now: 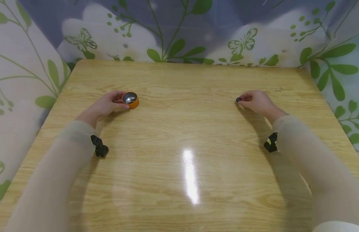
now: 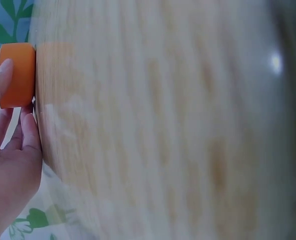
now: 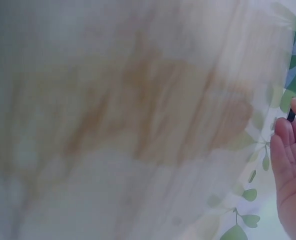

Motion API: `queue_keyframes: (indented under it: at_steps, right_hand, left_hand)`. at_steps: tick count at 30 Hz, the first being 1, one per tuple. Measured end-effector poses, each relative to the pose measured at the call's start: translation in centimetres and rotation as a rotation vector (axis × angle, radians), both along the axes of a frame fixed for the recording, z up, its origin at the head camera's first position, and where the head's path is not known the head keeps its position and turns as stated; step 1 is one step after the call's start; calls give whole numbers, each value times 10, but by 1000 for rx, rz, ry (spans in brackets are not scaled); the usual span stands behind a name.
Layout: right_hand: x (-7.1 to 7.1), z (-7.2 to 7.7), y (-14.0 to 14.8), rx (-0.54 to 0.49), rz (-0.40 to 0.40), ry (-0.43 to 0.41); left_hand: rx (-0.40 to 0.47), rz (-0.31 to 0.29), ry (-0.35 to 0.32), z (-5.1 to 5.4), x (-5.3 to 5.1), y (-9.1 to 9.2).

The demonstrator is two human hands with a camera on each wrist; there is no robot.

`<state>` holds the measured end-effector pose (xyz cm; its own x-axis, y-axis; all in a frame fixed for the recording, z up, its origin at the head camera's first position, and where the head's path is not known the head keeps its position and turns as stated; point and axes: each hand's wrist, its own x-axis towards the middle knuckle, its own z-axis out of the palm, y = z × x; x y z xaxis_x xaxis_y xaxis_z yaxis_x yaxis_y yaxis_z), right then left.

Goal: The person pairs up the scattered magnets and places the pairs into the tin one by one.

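Observation:
On the left of the table, my left hand (image 1: 107, 103) grips a small round orange dish (image 1: 134, 104) with a shiny metal-like inside. Its thumb lies on the near side, the other fingers behind. In the left wrist view the dish's plain orange wall (image 2: 23, 75) stands at the tabletop, with the thumb against it. Over on the right, my right hand (image 1: 258, 101) pinches a small dark round piece (image 1: 238, 100) between thumb and fingers. Only a black edge of that piece (image 3: 291, 115) shows in the right wrist view, so its kind cannot be told.
The wood-grain table (image 1: 179, 129) reaches back to a cloth (image 1: 208, 42) printed with leaves and butterflies, which also hangs at both sides. A bright light reflection lies on the tabletop. Small black cameras (image 1: 100, 148) are strapped at both wrists.

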<state>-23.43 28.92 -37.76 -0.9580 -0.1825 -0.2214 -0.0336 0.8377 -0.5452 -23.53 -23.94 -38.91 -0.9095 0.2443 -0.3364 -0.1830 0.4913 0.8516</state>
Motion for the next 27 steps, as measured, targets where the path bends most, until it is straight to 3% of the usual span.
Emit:
queue_keyframes:
  at_steps: [10,27]
  right_hand:
    - [7,3,-4,-55,-14,67]
    - [9,4,-24,-87,44,157]
  left_hand:
    - [-6,9,0,0,-1,-1]
    - [-18,3,9,-2,-1,0]
